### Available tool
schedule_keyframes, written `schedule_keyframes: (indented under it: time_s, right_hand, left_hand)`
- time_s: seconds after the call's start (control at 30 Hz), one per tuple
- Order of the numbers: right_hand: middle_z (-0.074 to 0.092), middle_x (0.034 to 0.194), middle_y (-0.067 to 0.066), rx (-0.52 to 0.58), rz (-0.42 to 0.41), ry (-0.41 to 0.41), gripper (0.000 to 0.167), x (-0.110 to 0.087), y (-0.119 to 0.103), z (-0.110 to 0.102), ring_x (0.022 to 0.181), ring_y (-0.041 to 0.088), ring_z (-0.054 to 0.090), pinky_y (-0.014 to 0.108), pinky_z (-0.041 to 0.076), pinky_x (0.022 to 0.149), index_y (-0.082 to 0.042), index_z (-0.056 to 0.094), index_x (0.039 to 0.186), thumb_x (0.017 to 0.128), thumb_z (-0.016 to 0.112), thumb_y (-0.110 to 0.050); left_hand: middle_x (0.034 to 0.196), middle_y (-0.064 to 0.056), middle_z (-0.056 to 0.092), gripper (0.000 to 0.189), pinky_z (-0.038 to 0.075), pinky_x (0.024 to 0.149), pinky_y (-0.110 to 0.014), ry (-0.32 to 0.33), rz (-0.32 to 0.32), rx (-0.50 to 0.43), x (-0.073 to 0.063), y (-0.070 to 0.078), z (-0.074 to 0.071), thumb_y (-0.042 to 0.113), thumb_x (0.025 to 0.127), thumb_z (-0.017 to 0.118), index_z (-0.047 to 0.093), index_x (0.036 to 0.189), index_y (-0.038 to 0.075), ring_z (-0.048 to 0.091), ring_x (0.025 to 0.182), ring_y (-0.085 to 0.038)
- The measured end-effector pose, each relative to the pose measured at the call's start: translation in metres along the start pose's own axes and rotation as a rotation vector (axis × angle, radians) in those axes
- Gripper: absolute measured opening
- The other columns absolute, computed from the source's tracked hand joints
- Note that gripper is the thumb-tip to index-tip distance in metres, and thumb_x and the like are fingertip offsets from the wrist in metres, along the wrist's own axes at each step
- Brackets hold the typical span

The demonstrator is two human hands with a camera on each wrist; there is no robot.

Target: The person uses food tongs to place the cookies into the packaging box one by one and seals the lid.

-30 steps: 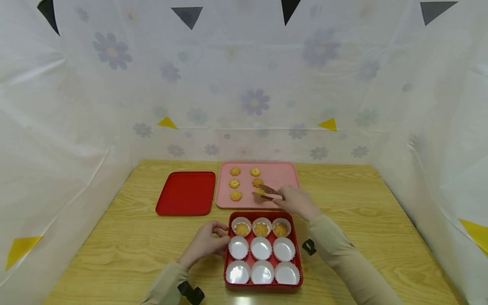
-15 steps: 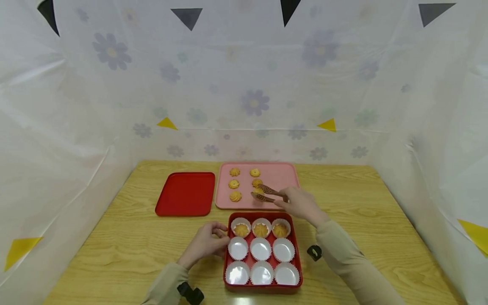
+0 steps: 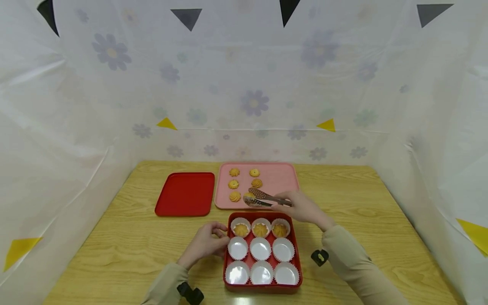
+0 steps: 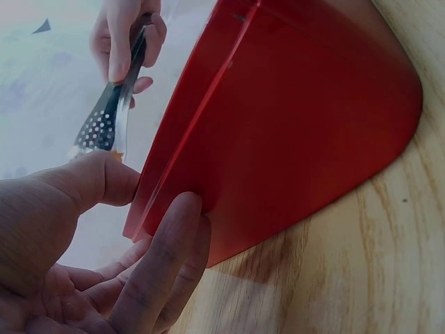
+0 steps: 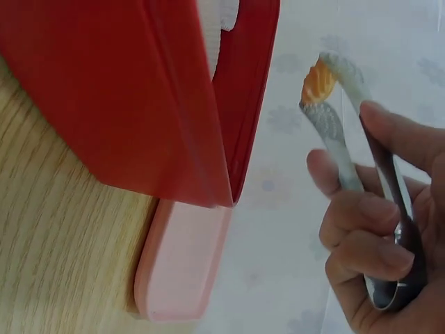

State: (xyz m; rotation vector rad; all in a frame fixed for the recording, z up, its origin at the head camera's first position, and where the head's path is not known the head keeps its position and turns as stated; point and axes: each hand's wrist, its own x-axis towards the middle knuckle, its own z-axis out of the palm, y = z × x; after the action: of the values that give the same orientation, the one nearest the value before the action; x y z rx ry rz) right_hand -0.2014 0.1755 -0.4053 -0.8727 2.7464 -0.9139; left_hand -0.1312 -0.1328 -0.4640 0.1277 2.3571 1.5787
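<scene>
In my right hand I grip metal tongs with perforated ends, over the front of the pink tray. A ridged golden cookie is pinched between the tong ends in the right wrist view, raised off the tray. My left hand rests at the left side of the red box, thumb at its rim and fingertips touching the wall in the left wrist view. White paper cups fill the box in three rows. Cookies sit in the cups of the far row; the other cups hold nothing.
Several cookies lie in two columns on the left half of the pink tray. A flat red lid-like tray lies to its left on the wooden table. White flower-print sheeting encloses the back and sides.
The tongs have closed on the nearest cookie of the tray's right column and lifted it. My right hand has moved slightly right and toward me. The left hand stays put.
</scene>
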Motion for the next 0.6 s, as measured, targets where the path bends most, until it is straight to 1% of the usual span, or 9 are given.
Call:
schedule_keyframes:
  time_s: [0.03,0.17,0.23,0.33,0.4,0.47,0.53,0.6]
  right_hand:
    - [0.074,0.107,0.003,0.003,-0.023,-0.013,0.030,-0.001,0.001,0.000,0.092,0.015,0.064,0.035,0.053,0.079,-0.010,0.073,0.116,0.098,0.064,-0.032]
    - [0.073,0.107,-0.002,0.023,-0.119,-0.098,0.027,-0.003,0.003,0.001,0.091,0.011,0.062,0.032,0.052,0.080,-0.014,0.072,0.116,0.099,0.063,-0.033]
    - [0.073,0.111,0.001,0.014,-0.165,-0.138,0.030,-0.003,0.004,0.002,0.094,0.013,0.064,0.033,0.055,0.083,-0.012,0.071,0.119,0.099,0.062,-0.034]
    - [0.073,0.117,0.006,-0.036,-0.224,-0.183,0.036,-0.005,0.002,0.003,0.103,0.018,0.067,0.038,0.057,0.090,-0.008,0.070,0.123,0.099,0.062,-0.034]
    - [0.073,0.113,0.005,-0.080,-0.244,-0.210,0.039,-0.006,0.001,0.004,0.099,0.017,0.067,0.035,0.057,0.089,-0.007,0.070,0.125,0.099,0.062,-0.035]
    - [0.073,0.107,0.001,-0.114,-0.253,-0.237,0.038,-0.007,-0.002,0.005,0.090,0.010,0.064,0.029,0.056,0.083,-0.009,0.070,0.124,0.099,0.062,-0.036]
    - [0.071,0.098,-0.006,-0.130,-0.253,-0.262,0.034,-0.007,-0.004,0.006,0.083,0.003,0.058,0.024,0.053,0.078,-0.012,0.072,0.120,0.098,0.064,-0.036]
    - [0.067,0.093,-0.012,-0.132,-0.243,-0.285,0.028,-0.007,-0.007,0.006,0.079,-0.001,0.054,0.020,0.050,0.074,-0.016,0.073,0.116,0.097,0.065,-0.036]
  left_hand:
    - [0.088,-0.013,0.064,0.036,0.062,0.059,-0.033,0.002,0.006,0.008,0.000,0.000,0.000,0.008,0.083,0.072,0.059,0.114,-0.008,0.065,0.065,-0.014]
    - [0.088,-0.013,0.065,0.036,0.061,0.060,-0.032,0.005,0.014,0.025,0.000,-0.001,0.000,0.008,0.083,0.072,0.059,0.113,-0.007,0.065,0.067,-0.014]
    - [0.088,-0.013,0.066,0.036,0.061,0.061,-0.030,0.009,0.018,0.042,0.001,-0.001,0.000,0.009,0.083,0.072,0.060,0.112,-0.007,0.064,0.069,-0.014]
    - [0.088,-0.012,0.066,0.035,0.060,0.061,-0.030,0.013,0.019,0.053,0.001,-0.001,0.000,0.009,0.082,0.072,0.060,0.112,-0.007,0.064,0.070,-0.014]
    - [0.088,-0.012,0.066,0.035,0.060,0.062,-0.029,0.015,0.020,0.061,0.001,-0.002,0.000,0.009,0.082,0.072,0.061,0.111,-0.006,0.064,0.070,-0.014]
    - [0.088,-0.012,0.066,0.035,0.060,0.062,-0.029,0.015,0.022,0.062,0.001,-0.002,0.000,0.009,0.082,0.072,0.061,0.111,-0.006,0.064,0.069,-0.014]
    - [0.088,-0.012,0.066,0.035,0.060,0.062,-0.030,0.014,0.024,0.062,0.002,-0.002,0.000,0.009,0.082,0.072,0.061,0.112,-0.007,0.064,0.069,-0.014]
    - [0.088,-0.012,0.067,0.035,0.060,0.062,-0.029,0.014,0.025,0.063,0.002,-0.001,0.000,0.009,0.082,0.072,0.061,0.112,-0.007,0.064,0.069,-0.013]
